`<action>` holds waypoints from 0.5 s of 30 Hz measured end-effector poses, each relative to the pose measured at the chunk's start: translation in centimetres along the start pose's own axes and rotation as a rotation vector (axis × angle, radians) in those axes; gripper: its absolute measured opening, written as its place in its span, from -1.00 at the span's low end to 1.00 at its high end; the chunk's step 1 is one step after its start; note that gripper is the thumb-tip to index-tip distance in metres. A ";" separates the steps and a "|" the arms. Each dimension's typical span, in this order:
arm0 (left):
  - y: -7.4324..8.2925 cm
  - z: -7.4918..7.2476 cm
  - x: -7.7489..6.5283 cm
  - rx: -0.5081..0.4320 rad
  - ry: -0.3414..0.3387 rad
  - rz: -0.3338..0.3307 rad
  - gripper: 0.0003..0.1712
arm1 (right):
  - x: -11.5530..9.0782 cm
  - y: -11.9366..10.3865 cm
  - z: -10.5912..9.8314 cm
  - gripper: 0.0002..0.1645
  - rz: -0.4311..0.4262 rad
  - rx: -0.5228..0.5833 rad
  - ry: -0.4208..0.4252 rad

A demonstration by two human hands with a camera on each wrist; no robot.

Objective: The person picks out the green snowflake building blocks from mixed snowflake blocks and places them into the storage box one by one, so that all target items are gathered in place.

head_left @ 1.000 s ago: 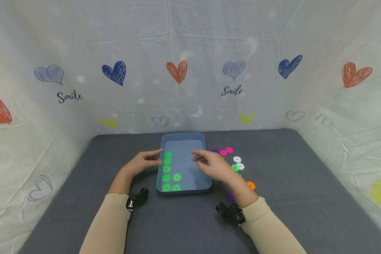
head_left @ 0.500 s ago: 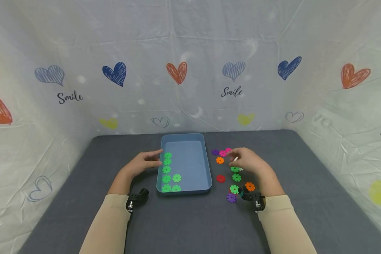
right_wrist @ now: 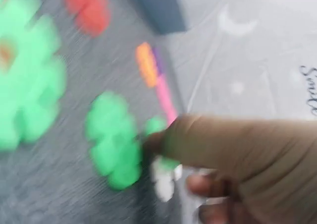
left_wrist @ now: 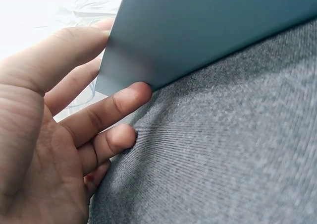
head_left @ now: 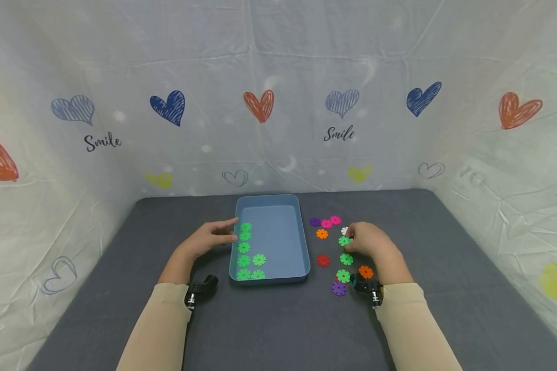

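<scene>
My left hand (head_left: 209, 238) rests against the left side of a shallow blue tray (head_left: 302, 232). In the left wrist view its fingertips (left_wrist: 134, 96) touch the tray's outer wall, fingers relaxed. Right of the tray, my right hand (head_left: 370, 241) pinches a green flower-shaped disc (head_left: 343, 241) between thumb and forefinger. A white disc (head_left: 344, 231) shows just beyond the fingertips, partly covered. Closer to me lie two more green discs, one at mid distance (head_left: 346, 259) and one nearer (head_left: 343, 276). Inside the tray, several green discs (head_left: 243, 248) line the left side.
Beside the tray lie an orange disc (head_left: 322, 234), a red disc (head_left: 323, 260), a purple disc (head_left: 315, 221) and pink discs (head_left: 326, 223). Another orange disc (head_left: 365, 271) and purple disc (head_left: 339, 288) sit near my right wrist. A patterned white sheet (head_left: 297, 154) stands behind the grey table (head_left: 269, 324).
My right hand has moved from over the tray to the discs on the right, first at a white one, now at a green one. My left hand has stayed put.
</scene>
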State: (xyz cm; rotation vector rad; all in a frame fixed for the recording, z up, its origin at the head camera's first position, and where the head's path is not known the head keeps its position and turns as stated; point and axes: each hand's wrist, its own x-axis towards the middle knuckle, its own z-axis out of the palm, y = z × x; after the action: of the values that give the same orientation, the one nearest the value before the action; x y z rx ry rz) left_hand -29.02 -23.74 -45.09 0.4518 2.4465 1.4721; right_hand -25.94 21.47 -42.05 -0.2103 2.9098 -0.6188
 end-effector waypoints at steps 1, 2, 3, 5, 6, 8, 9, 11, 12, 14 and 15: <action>0.0 0.0 0.0 -0.001 0.001 -0.002 -0.16 | 0.1 -0.1 0.1 -0.64 -0.002 -0.029 0.026; 0.0 0.1 0.0 -0.002 0.001 -0.002 -0.17 | 0.2 -0.2 0.2 -0.62 -0.007 -0.055 0.052; -0.1 0.1 0.0 -0.001 0.001 -0.002 -0.17 | 0.2 -0.4 0.2 -0.60 -0.015 -0.074 0.079; -0.1 0.0 0.0 0.002 0.000 0.000 -0.17 | 0.1 -1.3 0.1 -0.56 -0.046 -0.059 0.122; -0.1 0.0 0.0 0.005 0.000 -0.001 -0.17 | 0.0 -1.9 -0.1 -0.55 -0.062 -0.028 0.137; -0.1 0.0 -0.1 0.009 -0.003 -0.001 -0.17 | -0.2 -3.3 -0.5 -0.52 -0.097 0.047 0.155; 0.0 -0.1 -0.1 0.010 -0.003 -0.002 -0.17 | -0.3 -4.2 -0.7 -0.52 -0.113 0.090 0.161; 0.0 -0.1 -0.1 0.008 -0.002 -0.004 -0.17 | -0.4 -6.0 -1.0 -0.50 -0.147 0.179 0.153; 0.0 -0.1 -0.1 0.009 -0.001 -0.001 -0.17 | -0.5 -6.9 -1.0 -0.50 -0.162 0.217 0.146; 0.0 -0.1 -0.1 0.006 0.001 0.002 -0.18 | -0.3 -8.7 -0.8 -0.50 -0.192 0.263 0.130; 0.0 0.0 -0.1 0.004 0.002 0.005 -0.18 | -0.3 -9.7 -0.6 -0.50 -0.202 0.285 0.125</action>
State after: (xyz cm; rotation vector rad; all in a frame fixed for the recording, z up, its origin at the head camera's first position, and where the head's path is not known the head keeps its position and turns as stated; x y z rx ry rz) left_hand -28.91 -23.78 -45.09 0.4577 2.4527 1.4705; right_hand -24.79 13.00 -37.49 -0.4455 2.8916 -1.1053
